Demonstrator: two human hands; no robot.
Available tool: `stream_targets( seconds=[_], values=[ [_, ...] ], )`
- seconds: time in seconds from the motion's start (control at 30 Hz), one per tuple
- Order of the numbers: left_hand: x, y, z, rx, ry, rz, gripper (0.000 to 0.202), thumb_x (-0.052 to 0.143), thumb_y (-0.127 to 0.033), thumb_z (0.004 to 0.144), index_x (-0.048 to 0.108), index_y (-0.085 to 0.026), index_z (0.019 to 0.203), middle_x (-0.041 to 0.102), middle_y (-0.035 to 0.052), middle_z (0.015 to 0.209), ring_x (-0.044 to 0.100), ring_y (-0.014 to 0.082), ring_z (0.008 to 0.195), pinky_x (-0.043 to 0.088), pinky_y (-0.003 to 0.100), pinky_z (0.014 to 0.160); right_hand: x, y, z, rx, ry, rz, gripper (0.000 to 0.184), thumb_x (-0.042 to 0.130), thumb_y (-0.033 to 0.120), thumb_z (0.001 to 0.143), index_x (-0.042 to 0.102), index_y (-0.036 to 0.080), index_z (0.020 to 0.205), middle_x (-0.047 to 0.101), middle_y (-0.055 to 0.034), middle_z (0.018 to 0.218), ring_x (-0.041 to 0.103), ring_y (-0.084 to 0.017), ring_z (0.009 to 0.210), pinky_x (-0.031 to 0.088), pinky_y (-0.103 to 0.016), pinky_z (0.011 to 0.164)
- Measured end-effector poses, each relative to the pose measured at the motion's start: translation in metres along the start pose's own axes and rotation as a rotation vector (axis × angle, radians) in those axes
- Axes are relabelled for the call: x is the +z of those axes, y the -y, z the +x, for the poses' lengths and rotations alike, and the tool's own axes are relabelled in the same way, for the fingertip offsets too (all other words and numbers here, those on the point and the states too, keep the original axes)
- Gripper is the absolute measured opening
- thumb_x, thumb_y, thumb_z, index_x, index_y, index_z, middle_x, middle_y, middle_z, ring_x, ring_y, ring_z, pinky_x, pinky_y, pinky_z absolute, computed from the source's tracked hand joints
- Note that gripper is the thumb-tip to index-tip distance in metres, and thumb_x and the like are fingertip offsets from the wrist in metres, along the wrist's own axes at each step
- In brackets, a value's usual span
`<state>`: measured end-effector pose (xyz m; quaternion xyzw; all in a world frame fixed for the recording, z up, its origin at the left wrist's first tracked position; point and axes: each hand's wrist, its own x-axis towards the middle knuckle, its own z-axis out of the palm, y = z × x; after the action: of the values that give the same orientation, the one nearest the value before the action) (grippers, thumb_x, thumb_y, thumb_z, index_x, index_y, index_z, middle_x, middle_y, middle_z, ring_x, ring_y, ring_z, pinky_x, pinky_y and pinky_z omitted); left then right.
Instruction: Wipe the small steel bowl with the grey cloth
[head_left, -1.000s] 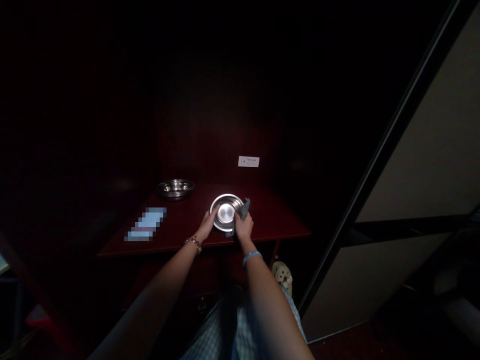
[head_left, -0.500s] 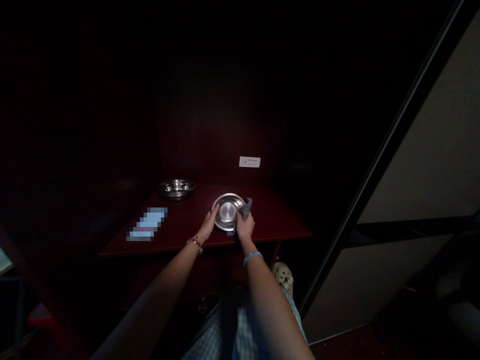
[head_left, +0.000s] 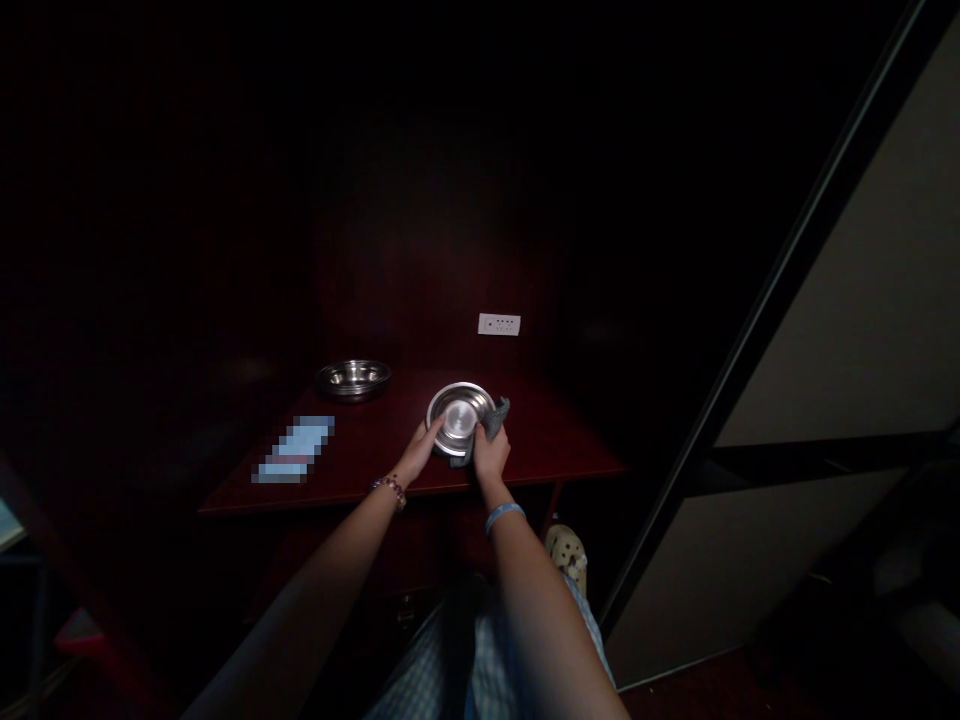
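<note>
A shiny steel bowl (head_left: 459, 420), shallow and round, is tilted so its inside faces me above the front of a dark red desk (head_left: 562, 440). My left hand (head_left: 420, 447) grips its left rim, thumb inside and fingers hidden beneath. At the lower right rim, my right hand (head_left: 491, 452) is closed on a grey cloth (head_left: 496, 417) pressed against the bowl. Part of the cloth hangs below the rim. Farther back on the left rests a stack of similar steel bowls (head_left: 353, 380); how many is hard to tell.
A blurred-out light blue rectangle (head_left: 296, 450) lies at the desk's left front. On the back wall is a white socket panel (head_left: 499, 324). A grey panel with a dark frame (head_left: 690, 490) stands at right. Below the desk a beige clog (head_left: 566, 555) shows.
The bowl has turned slightly and shifted a little up and right. My left thumb reaches further inside it. The cloth has moved slightly with my right hand.
</note>
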<state>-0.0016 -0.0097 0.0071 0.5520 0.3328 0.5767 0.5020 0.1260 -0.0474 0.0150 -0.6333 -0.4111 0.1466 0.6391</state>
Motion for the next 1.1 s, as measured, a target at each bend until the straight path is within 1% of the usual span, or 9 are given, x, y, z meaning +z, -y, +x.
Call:
stream_targets(
  seconds=[0.1, 0.17, 0.27, 0.37, 0.5, 0.63, 0.8, 0.93, 1.1],
  values=[
    [0.002, 0.002, 0.0, 0.033, 0.067, 0.054, 0.05, 0.072, -0.04, 0.076, 0.064, -0.014, 0.118, 0.067, 0.0137, 0.127, 0.06, 0.0259, 0.121, 0.037, 0.038, 0.111, 0.0, 0.0, 0.0, -0.007, 0.001, 0.019, 0.028, 0.057, 0.023, 0.082, 0.069, 0.018, 0.107, 0.076, -0.0066, 0.102, 0.071, -0.022, 0.098, 0.052, -0.028, 0.087],
    [0.003, 0.004, 0.001, 0.029, 0.085, 0.09, 0.047, 0.075, -0.036, 0.072, 0.066, -0.013, 0.112, 0.07, 0.0138, 0.12, 0.061, 0.0269, 0.118, 0.037, 0.04, 0.111, 0.001, -0.001, 0.0, -0.009, 0.004, 0.017, 0.028, 0.057, 0.024, 0.082, 0.069, 0.019, 0.107, 0.076, -0.0065, 0.102, 0.071, -0.022, 0.098, 0.052, -0.028, 0.087],
    [0.002, 0.005, 0.003, 0.014, 0.046, 0.106, 0.04, 0.074, -0.029, 0.072, 0.067, -0.013, 0.108, 0.071, 0.0137, 0.117, 0.062, 0.0273, 0.117, 0.036, 0.042, 0.112, 0.001, -0.001, 0.0, -0.003, 0.016, -0.008, 0.029, 0.056, 0.026, 0.083, 0.069, 0.018, 0.108, 0.075, -0.0072, 0.103, 0.071, -0.022, 0.098, 0.052, -0.027, 0.087],
    [0.001, 0.006, 0.004, 0.009, -0.016, 0.102, 0.039, 0.072, -0.022, 0.07, 0.065, -0.013, 0.108, 0.07, 0.0139, 0.119, 0.061, 0.028, 0.118, 0.037, 0.043, 0.112, 0.001, -0.001, 0.0, 0.018, 0.014, -0.052, 0.028, 0.057, 0.026, 0.082, 0.069, 0.019, 0.107, 0.076, -0.0068, 0.101, 0.071, -0.022, 0.095, 0.052, -0.029, 0.086],
    [0.0, 0.007, 0.005, -0.013, -0.056, 0.099, 0.035, 0.07, -0.016, 0.069, 0.066, -0.013, 0.104, 0.071, 0.0142, 0.114, 0.061, 0.0298, 0.118, 0.038, 0.043, 0.11, 0.0, -0.001, 0.0, 0.026, -0.005, -0.112, 0.027, 0.059, 0.026, 0.081, 0.07, 0.019, 0.106, 0.076, -0.0075, 0.1, 0.071, -0.023, 0.092, 0.052, -0.031, 0.085],
    [-0.001, 0.01, 0.006, -0.018, -0.073, 0.084, 0.033, 0.07, -0.016, 0.068, 0.066, -0.013, 0.101, 0.071, 0.0143, 0.113, 0.061, 0.0297, 0.118, 0.039, 0.043, 0.11, 0.0, -0.001, 0.001, 0.006, -0.006, -0.12, 0.026, 0.059, 0.025, 0.082, 0.07, 0.019, 0.105, 0.076, -0.0079, 0.099, 0.072, -0.023, 0.091, 0.052, -0.03, 0.084],
    [-0.002, 0.013, 0.007, -0.012, -0.073, 0.059, 0.037, 0.072, -0.02, 0.069, 0.066, -0.013, 0.105, 0.07, 0.0148, 0.117, 0.061, 0.0295, 0.118, 0.039, 0.044, 0.109, 0.0, -0.001, 0.001, -0.003, 0.007, -0.129, 0.028, 0.059, 0.025, 0.082, 0.07, 0.017, 0.106, 0.076, -0.0105, 0.101, 0.071, -0.025, 0.093, 0.052, -0.032, 0.085],
    [-0.001, 0.012, 0.006, -0.016, -0.074, 0.053, 0.038, 0.076, -0.023, 0.067, 0.067, -0.014, 0.103, 0.071, 0.0143, 0.115, 0.06, 0.0295, 0.12, 0.038, 0.044, 0.11, 0.0, -0.003, 0.001, -0.011, 0.0, -0.124, 0.027, 0.059, 0.025, 0.081, 0.07, 0.018, 0.104, 0.076, -0.0085, 0.099, 0.071, -0.023, 0.091, 0.052, -0.03, 0.084],
    [0.0, 0.01, 0.004, -0.037, -0.069, 0.027, 0.046, 0.081, -0.02, 0.062, 0.066, -0.013, 0.105, 0.072, 0.0146, 0.114, 0.062, 0.0285, 0.117, 0.039, 0.045, 0.11, -0.001, -0.002, 0.001, -0.015, 0.005, -0.127, 0.026, 0.058, 0.027, 0.082, 0.07, 0.02, 0.104, 0.076, -0.007, 0.098, 0.071, -0.022, 0.09, 0.051, -0.029, 0.084]
  ],
)
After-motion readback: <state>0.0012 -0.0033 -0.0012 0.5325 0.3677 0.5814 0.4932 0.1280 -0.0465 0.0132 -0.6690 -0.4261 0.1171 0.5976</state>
